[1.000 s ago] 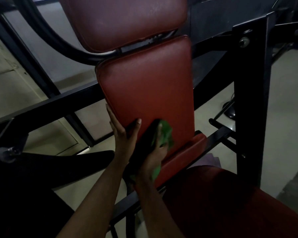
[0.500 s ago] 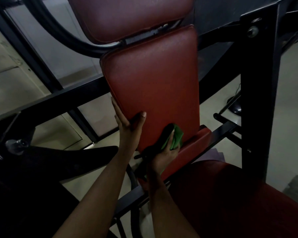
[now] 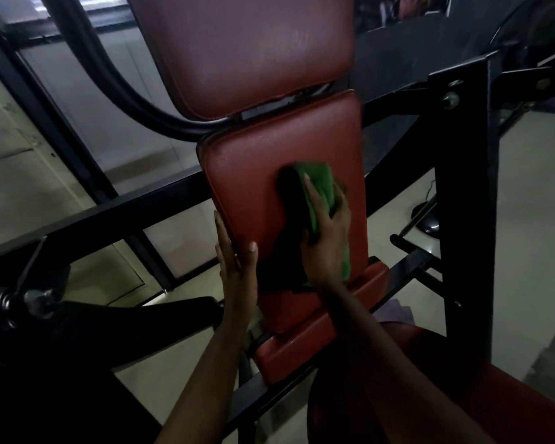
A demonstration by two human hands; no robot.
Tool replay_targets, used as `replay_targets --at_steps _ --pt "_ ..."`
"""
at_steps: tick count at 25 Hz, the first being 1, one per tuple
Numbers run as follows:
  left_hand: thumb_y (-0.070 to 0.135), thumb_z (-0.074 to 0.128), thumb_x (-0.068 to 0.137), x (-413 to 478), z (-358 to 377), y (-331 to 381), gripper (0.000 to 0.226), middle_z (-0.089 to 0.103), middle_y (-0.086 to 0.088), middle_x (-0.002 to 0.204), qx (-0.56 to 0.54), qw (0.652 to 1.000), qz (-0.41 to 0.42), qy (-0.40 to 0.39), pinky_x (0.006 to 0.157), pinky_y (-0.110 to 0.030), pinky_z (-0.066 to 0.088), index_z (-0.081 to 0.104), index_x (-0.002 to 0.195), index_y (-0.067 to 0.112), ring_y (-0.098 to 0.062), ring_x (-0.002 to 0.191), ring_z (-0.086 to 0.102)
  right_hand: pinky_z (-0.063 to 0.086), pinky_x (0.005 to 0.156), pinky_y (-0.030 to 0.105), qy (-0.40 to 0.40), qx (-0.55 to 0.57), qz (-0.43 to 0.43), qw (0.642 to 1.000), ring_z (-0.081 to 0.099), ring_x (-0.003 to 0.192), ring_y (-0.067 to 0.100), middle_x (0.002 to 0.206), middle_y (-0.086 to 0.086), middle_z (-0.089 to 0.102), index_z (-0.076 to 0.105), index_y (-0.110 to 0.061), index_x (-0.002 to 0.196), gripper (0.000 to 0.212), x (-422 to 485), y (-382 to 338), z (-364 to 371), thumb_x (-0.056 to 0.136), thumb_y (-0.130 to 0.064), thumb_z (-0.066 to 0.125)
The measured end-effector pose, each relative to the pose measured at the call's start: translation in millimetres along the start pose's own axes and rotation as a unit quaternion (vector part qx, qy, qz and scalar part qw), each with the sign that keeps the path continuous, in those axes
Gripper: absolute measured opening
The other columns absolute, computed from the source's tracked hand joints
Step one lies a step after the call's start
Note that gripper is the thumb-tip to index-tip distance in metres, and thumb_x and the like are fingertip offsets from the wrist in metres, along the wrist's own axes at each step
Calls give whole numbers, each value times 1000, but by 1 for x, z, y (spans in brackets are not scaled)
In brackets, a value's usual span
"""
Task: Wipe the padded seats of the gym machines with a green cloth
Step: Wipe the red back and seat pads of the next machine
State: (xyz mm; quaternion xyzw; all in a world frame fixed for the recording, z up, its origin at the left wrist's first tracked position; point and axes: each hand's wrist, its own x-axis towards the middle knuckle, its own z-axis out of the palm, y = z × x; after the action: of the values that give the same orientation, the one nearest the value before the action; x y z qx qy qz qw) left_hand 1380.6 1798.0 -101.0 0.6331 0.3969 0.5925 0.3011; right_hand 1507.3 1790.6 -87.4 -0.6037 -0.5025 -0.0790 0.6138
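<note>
A red padded back pad (image 3: 263, 174) stands upright in the middle of the view, below a second red pad (image 3: 247, 49). My right hand (image 3: 327, 238) presses a folded green cloth (image 3: 321, 187) flat against the middle of the back pad. My left hand (image 3: 234, 261) grips the pad's lower left edge, thumb on the front face and fingers along the side. A small red cushion (image 3: 302, 347) lies under the pad, and the red seat (image 3: 462, 408) sits at the lower right.
Black steel frame bars surround the pads: a thick upright post (image 3: 462, 187) on the right and a slanted crossbar (image 3: 116, 216) on the left. Pale tiled floor (image 3: 532, 219) shows to the right. A dark machine part (image 3: 77, 331) fills the lower left.
My right hand has slid the green cloth upward from the bottom of the back pad to its middle. My left hand stays on the pad's left edge.
</note>
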Motion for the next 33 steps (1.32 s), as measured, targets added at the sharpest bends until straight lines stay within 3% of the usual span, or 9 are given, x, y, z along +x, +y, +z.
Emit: replay_targets --at_steps 6,9,13,16,20,25,27,31,33 --pt "72 37 84 0 -5 -20 70 11 8 158 -43 999 12 -29 115 -38 27 11 143 46 -8 144 19 38 88 43 -24 -114 -237 965 39 113 32 140 6 31 38 -45 131 45 -20 18 21 88 -42 50" --pt "70 42 83 -5 -2 -26 81 9 3 160 -86 996 -6 -34 109 -37 37 4 146 38 -4 138 33 45 76 43 -15 -131 -307 943 47 104 30 133 4 41 47 -47 125 41 -47 51 29 86 -43 61" --pt "75 53 72 -15 -2 -43 96 22 2 157 -123 983 -126 -57 113 -53 28 12 149 37 -19 142 30 42 73 41 -49 -95 -374 921 47 102 31 128 5 46 58 -43 116 23 -87 79 29 96 -35 49" --pt "80 59 60 -19 -6 -45 109 38 2 150 -99 972 -188 -99 112 -51 32 19 148 31 -17 135 40 38 76 43 -93 -73 -378 918 45 104 32 129 6 43 63 -34 117 28 -107 103 26 99 -29 43" --pt "87 60 41 -26 -3 -39 129 50 25 119 -58 967 -228 -100 92 -21 50 20 147 28 7 110 55 40 73 43 -109 -78 -317 939 43 95 29 119 6 42 39 -18 132 34 -141 123 25 101 -31 34" --pt "86 54 55 -29 0 -36 110 39 7 147 -37 971 -222 -84 110 -41 36 23 147 35 -13 132 41 47 70 48 -201 -189 -400 874 42 92 34 117 8 42 61 -21 106 32 -167 185 5 102 -24 29" --pt "85 54 56 -30 1 -35 105 40 6 146 -42 970 -225 -81 106 -40 39 25 145 37 -14 131 42 46 78 53 -214 -190 -318 904 37 107 37 136 4 32 52 -25 115 23 -160 183 -11 96 -31 40" --pt "80 57 59 -30 3 -34 59 49 8 134 -76 967 -235 -62 106 -42 39 45 112 58 -18 129 46 34 97 39 -78 -125 -245 958 38 122 35 138 8 34 48 -34 125 36 -75 121 -40 89 -32 53" --pt "81 61 54 -28 3 -37 60 51 10 132 -82 968 -231 -58 107 -43 40 45 108 60 -15 126 49 31 102 40 -23 -100 -213 972 37 124 34 139 8 33 46 -36 128 38 -23 84 -28 91 -31 55"
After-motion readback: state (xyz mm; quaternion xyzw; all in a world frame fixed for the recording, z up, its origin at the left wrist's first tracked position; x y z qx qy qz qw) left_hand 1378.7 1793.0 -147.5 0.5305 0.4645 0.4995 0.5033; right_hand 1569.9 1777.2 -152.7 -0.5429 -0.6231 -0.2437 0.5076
